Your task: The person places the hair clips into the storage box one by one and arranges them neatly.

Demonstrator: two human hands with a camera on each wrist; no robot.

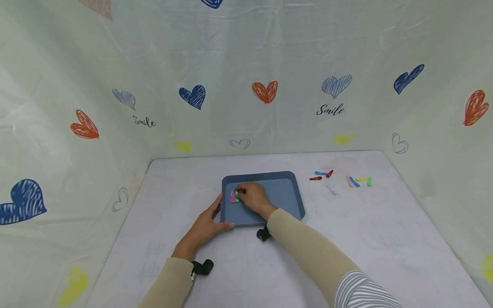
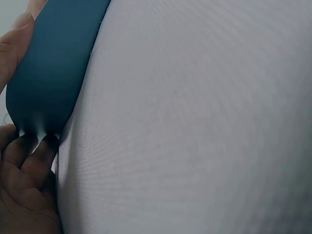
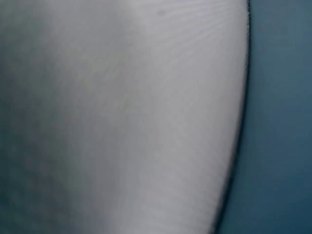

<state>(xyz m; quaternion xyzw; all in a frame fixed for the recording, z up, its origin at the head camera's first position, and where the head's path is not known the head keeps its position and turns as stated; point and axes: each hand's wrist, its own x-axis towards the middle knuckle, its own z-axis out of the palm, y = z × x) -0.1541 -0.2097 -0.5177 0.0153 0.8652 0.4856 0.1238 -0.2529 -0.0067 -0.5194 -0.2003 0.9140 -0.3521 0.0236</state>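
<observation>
A blue-grey tray (image 1: 281, 194) lies on the table in the head view. At its near left corner my left hand (image 1: 201, 230) grips it, thumb along the front edge and fingers at the left side. The left wrist view shows that hand's fingers (image 2: 36, 161) bent against the tray wall (image 2: 58, 63). Over the tray's left part, my right hand (image 1: 253, 197) pinches a green hair clip (image 1: 236, 198), partly hidden by the fingers. Just left of it lies a pink hair clip (image 1: 233, 197). Only tray (image 3: 280, 117) and table appear in the right wrist view, no hand.
Right of the tray, dark red hair clips (image 1: 316, 178) and a blue one (image 1: 320, 173) lie near a pale lilac clip (image 1: 331, 190). Farther right are pink, blue, yellow (image 1: 362, 179) and green (image 1: 369, 182) clips. A heart-printed sheet (image 1: 239, 55) hangs behind the table.
</observation>
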